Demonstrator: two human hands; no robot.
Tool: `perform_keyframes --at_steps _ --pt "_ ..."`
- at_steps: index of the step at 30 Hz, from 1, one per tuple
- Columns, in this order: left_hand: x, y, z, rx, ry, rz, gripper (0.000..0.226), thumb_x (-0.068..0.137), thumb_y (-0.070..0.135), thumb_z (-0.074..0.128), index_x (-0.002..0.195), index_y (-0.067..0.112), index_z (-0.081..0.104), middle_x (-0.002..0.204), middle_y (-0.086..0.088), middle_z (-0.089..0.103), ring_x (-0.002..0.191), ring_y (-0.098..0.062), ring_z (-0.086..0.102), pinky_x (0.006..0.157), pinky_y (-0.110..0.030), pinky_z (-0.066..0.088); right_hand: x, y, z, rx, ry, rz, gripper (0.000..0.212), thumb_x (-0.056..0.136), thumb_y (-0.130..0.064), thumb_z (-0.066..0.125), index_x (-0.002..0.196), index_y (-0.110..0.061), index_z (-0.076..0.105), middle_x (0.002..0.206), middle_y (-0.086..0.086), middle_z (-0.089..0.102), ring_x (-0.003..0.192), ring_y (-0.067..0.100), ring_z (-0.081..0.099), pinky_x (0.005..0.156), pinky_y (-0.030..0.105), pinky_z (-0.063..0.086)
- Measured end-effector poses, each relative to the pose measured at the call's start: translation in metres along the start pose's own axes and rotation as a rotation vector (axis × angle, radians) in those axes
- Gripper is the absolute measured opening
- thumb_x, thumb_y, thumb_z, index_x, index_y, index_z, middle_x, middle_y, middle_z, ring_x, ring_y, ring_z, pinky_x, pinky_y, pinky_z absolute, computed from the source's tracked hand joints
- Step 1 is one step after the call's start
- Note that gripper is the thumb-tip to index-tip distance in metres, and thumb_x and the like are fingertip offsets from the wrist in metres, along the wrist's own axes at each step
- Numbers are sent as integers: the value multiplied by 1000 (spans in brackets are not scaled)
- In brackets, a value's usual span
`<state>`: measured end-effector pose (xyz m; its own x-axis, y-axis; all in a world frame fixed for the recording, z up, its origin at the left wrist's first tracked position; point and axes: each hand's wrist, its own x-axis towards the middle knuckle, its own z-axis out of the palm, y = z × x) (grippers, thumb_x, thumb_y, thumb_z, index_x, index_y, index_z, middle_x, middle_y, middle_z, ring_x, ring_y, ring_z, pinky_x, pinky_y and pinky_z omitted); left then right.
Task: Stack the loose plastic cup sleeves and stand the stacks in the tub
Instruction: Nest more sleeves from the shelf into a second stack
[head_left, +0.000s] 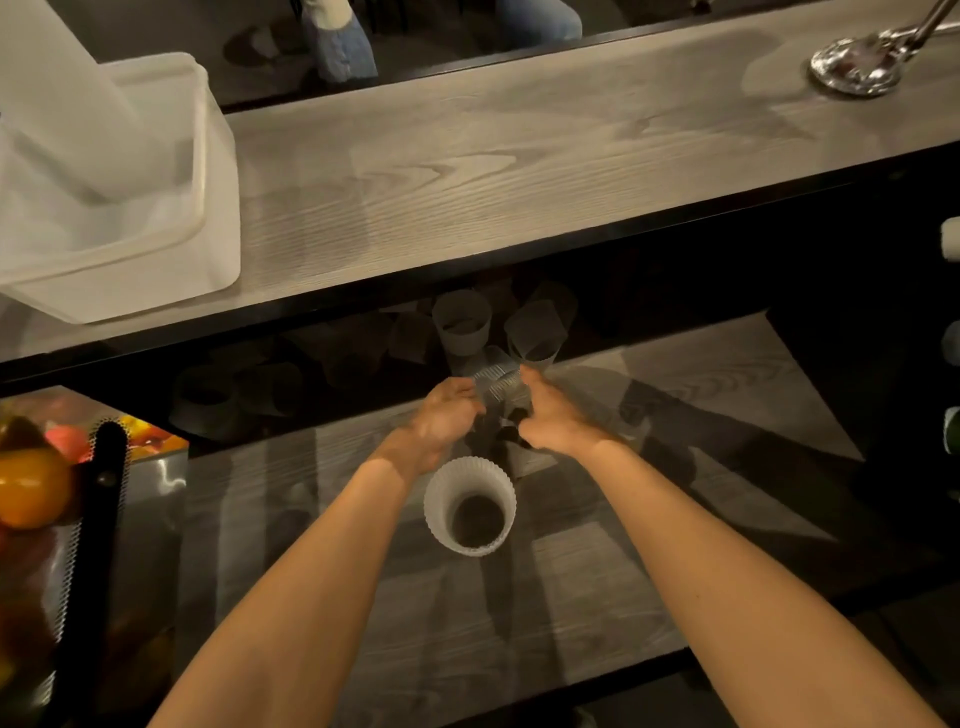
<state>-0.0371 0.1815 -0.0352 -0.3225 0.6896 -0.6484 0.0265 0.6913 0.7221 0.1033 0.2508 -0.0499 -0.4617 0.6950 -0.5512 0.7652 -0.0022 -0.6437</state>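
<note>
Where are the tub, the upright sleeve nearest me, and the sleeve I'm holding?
tub (130, 283): head view, on its front wall.
upright sleeve (440, 501): head view, on its left inner wall.
held sleeve (496, 383): head view, on its ribbed side.

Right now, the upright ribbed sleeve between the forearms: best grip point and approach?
Probably pinch the upright sleeve at its near rim from above, thumb outside, fingers inside: it stands mouth-up and forearms flank both sides. The left hand and right hand hold a second sleeve beyond it.

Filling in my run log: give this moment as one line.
left hand: holds sleeve | right hand: holds same sleeve | stack: upright, lower counter | tub: upper counter, left
</note>
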Motion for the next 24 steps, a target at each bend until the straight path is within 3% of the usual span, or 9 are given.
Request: perform_keyframes --at_steps 3,6,9,12,15,19,24 --pt "1 -3 0 -2 -52 -3 52 99 13 59 149 16 44 141 0 49 120 -13 45 95 -30 38 4 3 7 12 76 -28 84 88 8 59 158 -25 25 161 3 31 145 28 38 113 37 41" --pt "0 -7 -4 -30 -4 -9 50 96 18 65 144 19 50 138 -3 53 121 -18 51 97 -31 43 1 9 7 -69 140 -44 62 87 2 64 141 -23 46 146 6 36 121 29 55 96 35 53" --pt "-5 -9 -11 -65 13 25 46 96 19 64 141 20 54 136 -6 57 125 -22 55 106 -39 48 -8 13 4 40 134 -100 43 91 -3 62 129 -21 52 133 3 48 106 19 57 84 31 52" --pt "-23 -1 -19 -91 -17 105 37 97 23 64 134 24 59 123 -1 66 114 -18 65 90 -31 52 -22 4 -3 201 214 -149 24 97 -13 60 118 -24 53 118 -4 56 110 18 58 92 34 52" --pt "-46 17 -35 -102 43 247 23 96 24 66 119 29 67 106 -1 71 94 -14 69 76 -29 51 -45 -15 -22 306 263 -224 22 101 -20 58 122 -18 54 113 2 62 98 19 67 79 29 53" --pt "-81 37 -63 -115 -108 363 23 97 23 66 121 23 68 100 -9 71 82 -17 67 68 -28 48 -89 -44 -50 436 136 -317 17 102 -21 56 117 -13 57 101 9 69 79 23 76 63 27 52" --pt "-114 37 -80 -134 -263 362 22 99 9 60 120 7 64 101 -12 66 75 -19 64 65 -28 52 -132 -65 -60 345 -38 -356 10 98 -10 56 106 -4 55 77 10 68 73 29 75 57 30 51"
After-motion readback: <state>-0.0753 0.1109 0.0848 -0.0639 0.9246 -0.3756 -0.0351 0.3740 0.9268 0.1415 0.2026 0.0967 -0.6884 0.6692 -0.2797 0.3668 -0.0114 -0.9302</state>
